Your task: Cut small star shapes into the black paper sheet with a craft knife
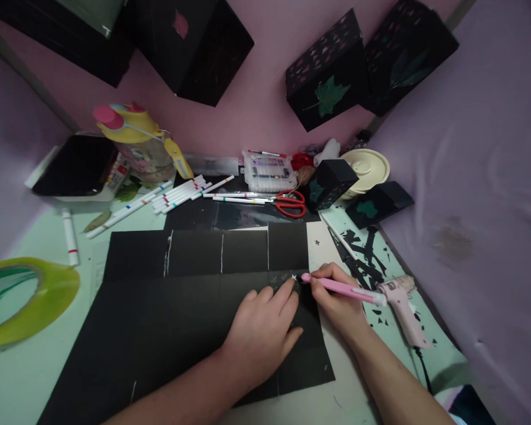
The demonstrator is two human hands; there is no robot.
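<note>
A large sheet of black paper (168, 330) lies flat across the desk, with white lines drawn near its far edge. My left hand (263, 330) rests flat on the sheet with its fingers stretched out, holding nothing. Just beyond its fingertips is a small white star shape (294, 277), with faint star outlines beside it. My right hand (338, 298) is closed around a slim pink craft knife (343, 287). The knife's tip end is at the paper right beside the star; the blade itself is too small to make out. A pale board (316, 239) shows under the black sheet.
Black paper scraps (367, 254) and a pink glue gun (405, 310) lie to the right. Red-handled scissors (291, 203), white markers (181, 195) and a clear plastic case (268, 171) sit behind. Yellow-green tape (59, 295) is at left. Black paper boxes (330, 77) hang above.
</note>
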